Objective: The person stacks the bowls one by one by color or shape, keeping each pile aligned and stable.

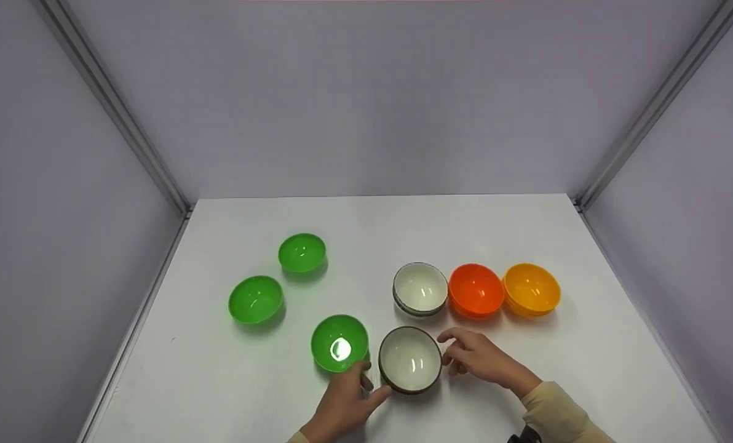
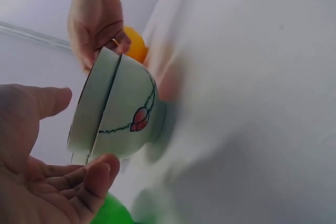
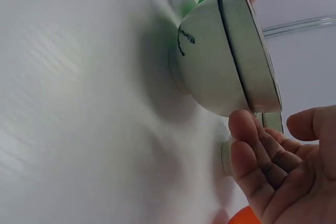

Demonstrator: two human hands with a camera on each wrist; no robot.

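- Green, glossy and round, a smooth bowl stands furthest left on the white tabletop.
- A second green round bowl sits behind it and a little to the right, well apart from both hands.
- A third green round bowl is nearer the person, its front edge partly covered by the left hand.
- That left hand has its thumb spread well away from loosely bent fingers, gripping nothing. It is just beside the nested white round bowls with dark rims; whether skin meets bowl, I cannot tell. The forearm is cut off below.
- Those nested white bowls stand upright on the tabletop between the two hands. From the left wrist, a red bud on a dark painted chain shows on the outer wall; the inner bowl is mostly hidden.
- Behind them is another stack of white dark-rimmed bowls.
- Glossy orange-red stacked bowls come next, just beside that stack.
- The right hand is at the nested bowls' right side, fingers loosely bent and thumb apart, pinching nothing. Contact is hard to make out.
- Yellow-orange stacked bowls end the row.
- A pale beige sleeve covers the right forearm, cut off below; a black object beside it is unclear.
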